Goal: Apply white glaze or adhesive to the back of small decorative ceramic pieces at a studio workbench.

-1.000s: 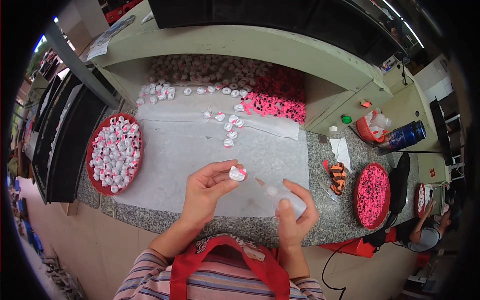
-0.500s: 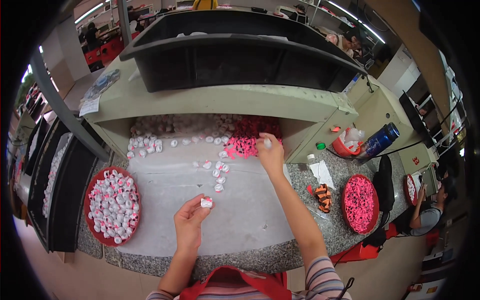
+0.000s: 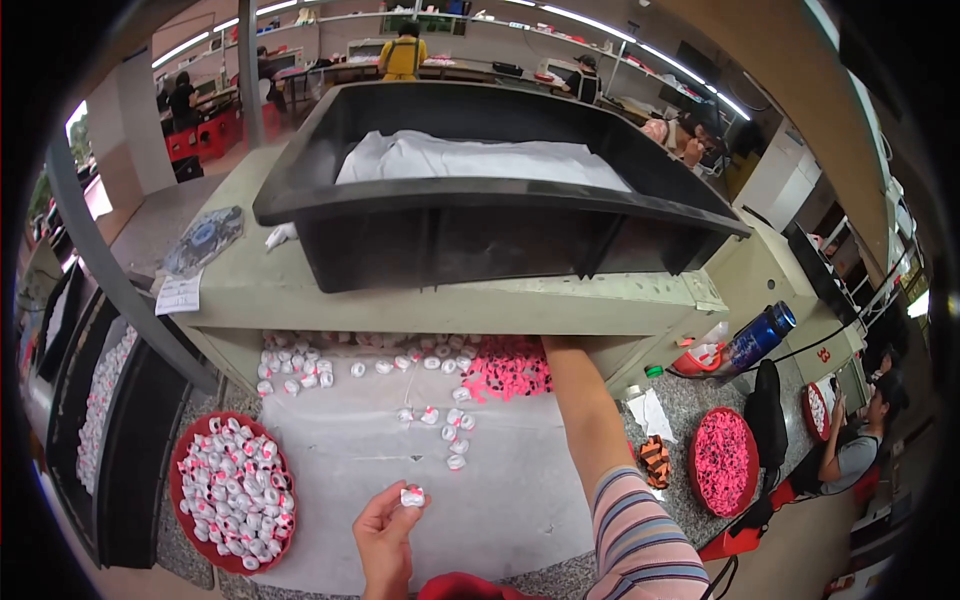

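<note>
My left hand (image 3: pixel 387 535) pinches a small white rounded piece with pink bits (image 3: pixel 412 496) between thumb and fingertips, low over the white sheet (image 3: pixel 340 440). My right forearm (image 3: pixel 588 425) reaches under the cabinet's front edge, so its hand and fingers are hidden. Beside that arm lies a heap of small pink pieces with dark spots (image 3: pixel 508 372). Several loose white pieces (image 3: pixel 456 433) trail across the sheet from the opening, and more white pieces (image 3: pixel 292 368) are gathered at its left.
A red bowl of white pieces (image 3: pixel 181 500) stands at the left, another with pink pieces (image 3: pixel 696 465) at the right. Above the opening, the cabinet (image 3: pixel 450 312) carries a black bin (image 3: pixel 440 240). A blue bottle (image 3: pixel 762 335) and an orange-black striped item (image 3: pixel 655 462) are at the right.
My right hand has gone from over the pink heap deeper under the cabinet, out of sight. The left still pinches its white piece. The view has tilted up, showing white material inside the bin.
</note>
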### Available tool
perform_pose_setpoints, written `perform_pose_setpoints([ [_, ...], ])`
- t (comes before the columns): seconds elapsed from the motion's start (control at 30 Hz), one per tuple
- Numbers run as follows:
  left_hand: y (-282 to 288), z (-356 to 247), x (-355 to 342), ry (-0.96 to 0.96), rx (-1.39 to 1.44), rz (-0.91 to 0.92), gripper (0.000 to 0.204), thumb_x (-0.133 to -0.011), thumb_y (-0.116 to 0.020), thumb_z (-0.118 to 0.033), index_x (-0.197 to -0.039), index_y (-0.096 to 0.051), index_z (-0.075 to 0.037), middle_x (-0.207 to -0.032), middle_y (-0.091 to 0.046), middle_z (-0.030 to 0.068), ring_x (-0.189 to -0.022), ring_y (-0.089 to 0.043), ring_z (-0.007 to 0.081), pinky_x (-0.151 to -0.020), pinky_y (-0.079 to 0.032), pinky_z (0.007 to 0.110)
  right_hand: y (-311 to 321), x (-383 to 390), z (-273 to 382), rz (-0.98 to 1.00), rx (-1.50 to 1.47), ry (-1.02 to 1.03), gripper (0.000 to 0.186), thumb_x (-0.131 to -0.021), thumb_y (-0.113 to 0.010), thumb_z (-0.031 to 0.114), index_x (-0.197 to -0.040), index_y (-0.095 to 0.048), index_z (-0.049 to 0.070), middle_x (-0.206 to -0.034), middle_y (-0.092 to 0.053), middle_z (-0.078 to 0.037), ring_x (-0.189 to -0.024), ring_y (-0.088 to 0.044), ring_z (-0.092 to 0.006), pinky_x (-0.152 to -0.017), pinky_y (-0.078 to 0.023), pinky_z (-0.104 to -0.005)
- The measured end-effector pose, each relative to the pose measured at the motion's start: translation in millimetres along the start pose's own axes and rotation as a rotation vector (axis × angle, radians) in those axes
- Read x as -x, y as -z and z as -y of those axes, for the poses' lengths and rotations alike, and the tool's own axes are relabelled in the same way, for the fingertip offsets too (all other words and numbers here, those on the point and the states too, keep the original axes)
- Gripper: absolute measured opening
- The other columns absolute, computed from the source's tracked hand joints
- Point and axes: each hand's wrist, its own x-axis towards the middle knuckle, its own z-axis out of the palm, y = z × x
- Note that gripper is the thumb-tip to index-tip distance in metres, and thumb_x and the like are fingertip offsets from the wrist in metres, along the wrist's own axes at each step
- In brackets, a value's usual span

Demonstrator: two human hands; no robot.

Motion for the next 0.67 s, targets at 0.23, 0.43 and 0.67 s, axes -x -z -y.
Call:
perform_pose_setpoints([
  [0.23, 1.3, 5.7, 3.0, 0.015, -0.022, 0.048, 0.032, -0.075, -0.055, 0.006, -0.107, -0.053, 0.006, -0.096, -0.061, 0.0138, -0.084, -0.061, 0.0241, -0.075, -0.048, 0.029, 30.2, 11.9, -9.3, 0.201, -0.008, -0.004, 0.041, -0.081, -0.045, 0.039, -0.107, -0.056, 0.009, -0.108, -0.057, -0.012, -0.1, -0.053, -0.0322, -0.087, -0.04, -0.0432],
  [0.43, 9.6, 13.7, 3.4, -0.008, -0.053, 0.046, 0.035, -0.076, -0.056, 0.004, -0.111, -0.05, 0.007, -0.099, -0.06, 0.0137, -0.089, -0.06, 0.0238, -0.079, -0.047, 0.031, 136.4, 13.2, 50.3, 0.796, -0.247, -0.475, 0.025, -0.071, -0.062, 0.021, -0.093, -0.061, 0.009, -0.081, -0.063, -0.015, -0.076, -0.062, -0.0276, -0.069, -0.048, -0.0376],
  [0.67, -9.3, 19.4, 7.8, 0.068, -0.12, 0.14, 0.038, -0.075, -0.058, 0.004, -0.112, -0.05, 0.007, -0.1, -0.059, 0.0149, -0.092, -0.059, 0.0238, -0.086, -0.044, 0.032, 257.4, 83.8, 52.9, 1.153, -0.454, -0.643, 0.029, -0.069, -0.064, 0.016, -0.097, -0.064, 0.009, -0.06, -0.061, -0.007, -0.048, -0.057, -0.0149, -0.053, -0.049, -0.031],
])
